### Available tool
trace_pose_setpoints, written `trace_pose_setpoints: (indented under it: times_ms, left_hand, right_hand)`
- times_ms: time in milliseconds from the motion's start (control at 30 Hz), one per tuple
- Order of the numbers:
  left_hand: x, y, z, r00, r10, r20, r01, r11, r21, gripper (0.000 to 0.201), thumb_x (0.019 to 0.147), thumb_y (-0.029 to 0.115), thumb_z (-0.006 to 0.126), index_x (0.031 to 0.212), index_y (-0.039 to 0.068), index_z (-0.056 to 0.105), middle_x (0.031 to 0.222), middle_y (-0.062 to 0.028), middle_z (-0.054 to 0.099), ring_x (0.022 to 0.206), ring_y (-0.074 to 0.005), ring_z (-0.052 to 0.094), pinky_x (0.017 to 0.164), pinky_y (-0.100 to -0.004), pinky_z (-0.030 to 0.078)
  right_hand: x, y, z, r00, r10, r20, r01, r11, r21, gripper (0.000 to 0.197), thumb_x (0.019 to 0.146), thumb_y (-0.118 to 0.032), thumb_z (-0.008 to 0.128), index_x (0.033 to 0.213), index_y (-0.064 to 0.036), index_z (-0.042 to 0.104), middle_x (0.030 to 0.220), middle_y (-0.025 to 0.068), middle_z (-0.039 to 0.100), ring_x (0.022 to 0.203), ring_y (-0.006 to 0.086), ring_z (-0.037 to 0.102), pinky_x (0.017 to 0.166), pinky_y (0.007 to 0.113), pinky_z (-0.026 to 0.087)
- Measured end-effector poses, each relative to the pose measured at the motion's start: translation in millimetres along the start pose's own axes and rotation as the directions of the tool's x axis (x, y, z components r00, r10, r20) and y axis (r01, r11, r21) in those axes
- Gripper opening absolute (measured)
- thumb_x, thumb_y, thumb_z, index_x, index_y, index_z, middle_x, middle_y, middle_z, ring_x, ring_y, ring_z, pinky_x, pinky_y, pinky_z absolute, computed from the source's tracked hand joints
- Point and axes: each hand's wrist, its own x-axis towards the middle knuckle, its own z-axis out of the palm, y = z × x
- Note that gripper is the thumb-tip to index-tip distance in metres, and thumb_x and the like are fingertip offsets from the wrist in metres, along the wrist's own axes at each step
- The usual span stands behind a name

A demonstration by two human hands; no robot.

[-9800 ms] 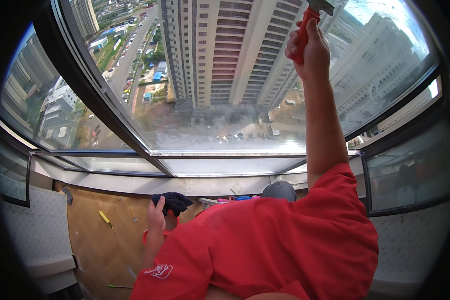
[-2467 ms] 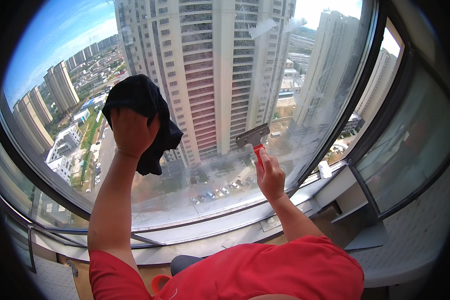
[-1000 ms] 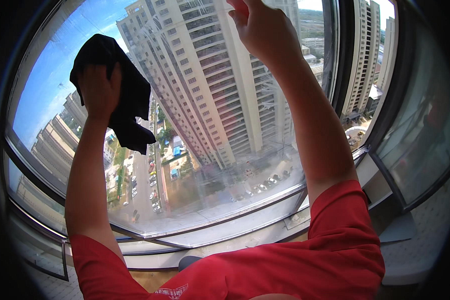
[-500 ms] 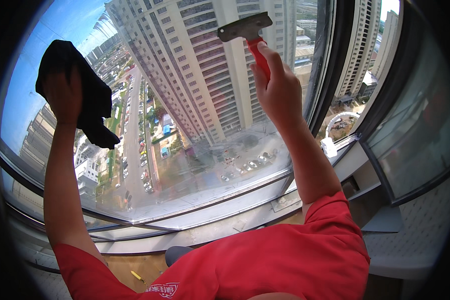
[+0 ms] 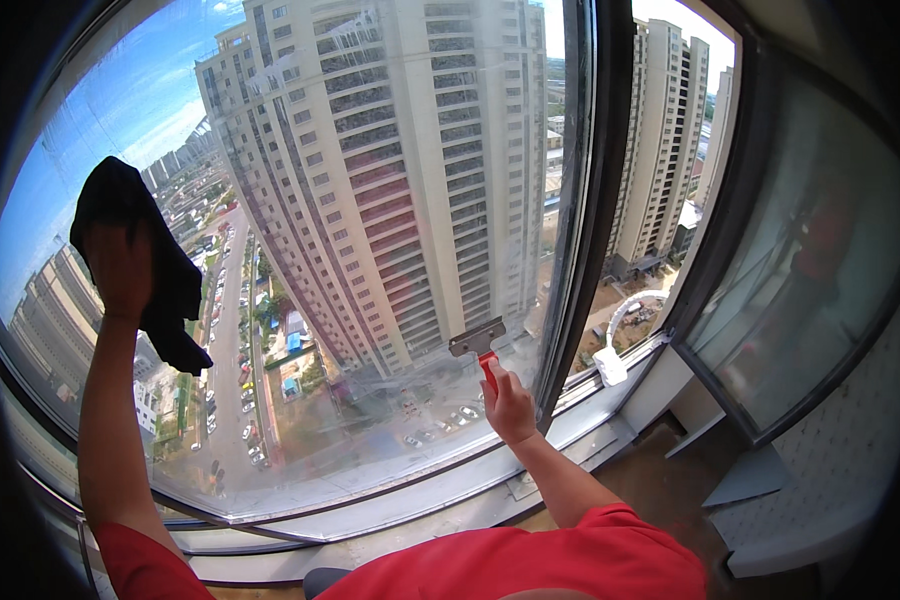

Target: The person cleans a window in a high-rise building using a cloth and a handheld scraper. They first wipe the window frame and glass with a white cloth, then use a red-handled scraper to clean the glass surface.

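Note:
My left hand [image 5: 120,270] presses a black cloth [image 5: 160,290] against the upper left of the window pane [image 5: 300,400], its fingers mostly hidden by the cloth's dark folds. One end of the cloth hangs down to the right. My right hand [image 5: 511,405] is wrapped round the red handle of a scraper [image 5: 478,338] with a wide, dark metal blade. That blade is at the lower right part of the pane, near the dark frame. Whitish smears and streaks show on the glass around and below it.
A dark upright frame [image 5: 590,200] borders the pane on the right. Beyond it, a white curved device [image 5: 610,365] sits at the opening beside an inward-swung window sash [image 5: 780,260]. A pale sill [image 5: 370,515] runs below the glass. Tall buildings and parked cars show outside.
My right hand has brought the scraper down from high on the pane to its lower right. The head view has shifted; my left hand still holds the cloth at the glass.

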Motion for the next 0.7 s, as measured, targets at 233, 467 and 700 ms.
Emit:
trace_pose_setpoints:
  times_ms: [233, 467, 700]
  left_hand:
    - [-16, -25, 7, 0.995, 0.056, 0.088, -0.065, 0.992, 0.105, 0.027, 0.087, 0.019, 0.059, 0.105, -0.001, 0.058, 0.104, -0.0226, 0.056, 0.100, -0.0408, 0.051, 0.091, -0.0476, 0.040]
    - [-18, -29, 14, 0.998, 0.051, 0.041, -0.053, 0.997, 0.062, 0.029, 0.089, 0.018, 0.057, 0.112, -0.001, 0.057, 0.110, -0.0219, 0.055, 0.104, -0.0397, 0.051, 0.092, -0.0472, 0.039]
    - [-20, -49, 30, 0.991, 0.117, 0.070, -0.125, 0.985, 0.118, 0.027, 0.092, 0.017, 0.052, 0.113, 0.000, 0.057, 0.113, -0.0196, 0.054, 0.107, -0.0379, 0.049, 0.093, -0.0461, 0.038]
  right_hand:
    - [249, -82, -126, 0.947, -0.195, -0.254, 0.214, 0.976, 0.046, 0.031, 0.089, -0.017, 0.059, 0.115, -0.0070, 0.045, 0.087, 0.0220, 0.065, 0.079, 0.0396, 0.065, 0.066, 0.044, 0.054]
    - [212, -49, -106, 0.958, -0.175, -0.227, 0.176, 0.984, -0.014, 0.033, 0.089, -0.016, 0.058, 0.117, -0.0070, 0.043, 0.090, 0.0227, 0.064, 0.077, 0.0412, 0.064, 0.066, 0.044, 0.054]
    - [118, 31, -71, 0.964, -0.146, -0.222, 0.156, 0.987, 0.028, 0.038, 0.088, -0.014, 0.061, 0.121, -0.0066, 0.044, 0.102, 0.0234, 0.062, 0.090, 0.0421, 0.062, 0.074, 0.044, 0.053]
